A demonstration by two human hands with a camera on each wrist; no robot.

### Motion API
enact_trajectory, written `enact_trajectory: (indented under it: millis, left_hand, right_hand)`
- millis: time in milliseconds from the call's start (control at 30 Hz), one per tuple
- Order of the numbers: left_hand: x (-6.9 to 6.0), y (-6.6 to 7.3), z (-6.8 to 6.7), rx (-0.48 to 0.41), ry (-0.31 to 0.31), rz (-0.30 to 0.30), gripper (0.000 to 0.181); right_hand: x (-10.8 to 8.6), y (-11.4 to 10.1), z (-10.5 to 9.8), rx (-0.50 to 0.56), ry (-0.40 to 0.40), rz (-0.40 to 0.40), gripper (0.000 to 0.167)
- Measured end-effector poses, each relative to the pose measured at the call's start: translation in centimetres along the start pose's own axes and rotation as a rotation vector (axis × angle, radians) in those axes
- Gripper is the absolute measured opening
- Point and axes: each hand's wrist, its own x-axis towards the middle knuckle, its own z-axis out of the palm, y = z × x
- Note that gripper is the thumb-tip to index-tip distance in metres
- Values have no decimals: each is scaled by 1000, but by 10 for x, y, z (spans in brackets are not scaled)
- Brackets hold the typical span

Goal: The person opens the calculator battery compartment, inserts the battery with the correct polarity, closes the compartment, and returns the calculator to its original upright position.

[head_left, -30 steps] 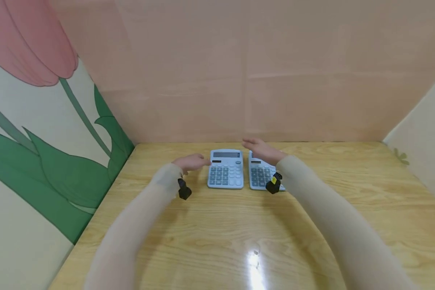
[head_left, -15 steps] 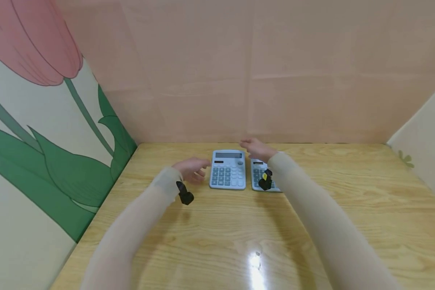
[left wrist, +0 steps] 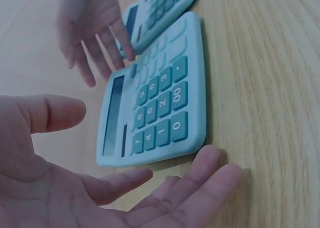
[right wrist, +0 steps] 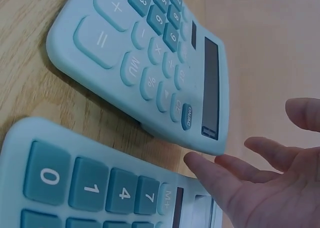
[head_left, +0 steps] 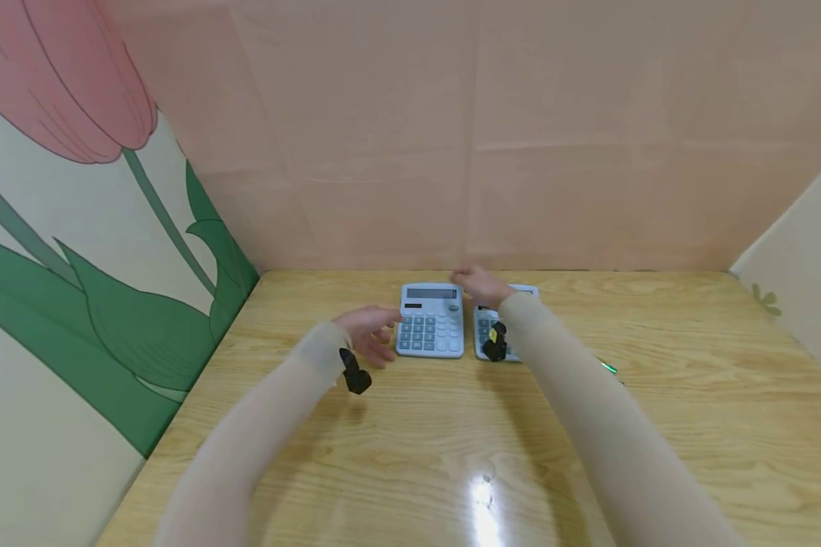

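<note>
Two pale blue desk calculators lie side by side, face up, on the wooden table. My left hand (head_left: 368, 333) is at the left edge of the left calculator (head_left: 429, 319), fingers spread, thumb raised. In the left wrist view its fingertips (left wrist: 207, 160) come close to that calculator's lower corner; I cannot tell if they touch. My right hand (head_left: 480, 285) hovers over the upper part of the right calculator (head_left: 482, 325), partly covering it. In the right wrist view its fingers (right wrist: 210, 175) reach to the left calculator's top right corner. Neither hand grips anything.
A small shiny green item (head_left: 609, 367) shows beside my right forearm, mostly hidden by it. A pinkish sheet (head_left: 356, 152) stands behind the table, and a tulip-painted panel (head_left: 178, 304) borders the left. Light glares off the table (head_left: 410, 456) at the front.
My left hand has lowered and moved right to the left calculator's edge, its fingers spreading. My right hand has shifted slightly left and down. The green item has come into view beside the forearm.
</note>
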Motion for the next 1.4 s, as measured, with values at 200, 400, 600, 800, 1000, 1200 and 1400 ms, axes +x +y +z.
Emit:
enact_trajectory:
  millis: [200, 400, 600, 800, 1000, 1200, 1400]
  left_hand:
    - [1, -1, 3, -48, -8, -20, 62]
    - [6, -2, 8, -72, -5, -36, 60]
    - [10, -2, 13, -85, 4, -35, 52]
    - [13, -4, 16, -135, 23, -26, 52]
    - [16, -5, 18, -116, 50, -24, 55]
    - [20, -7, 17, -117, 55, -31, 50]
    - [23, -7, 16, -106, 61, -27, 43]
  right_hand:
    - [1, 1, 2, 10, -1, 50, 56]
    - [5, 3, 6, 63, 12, 117, 60]
    - [5, 4, 10, 81, 21, 157, 61]
    - [6, 4, 13, 94, 0, 179, 63]
    - [6, 4, 12, 89, -7, 198, 65]
    - [4, 3, 11, 74, -2, 214, 65]
    - [5, 3, 11, 82, 7, 219, 64]
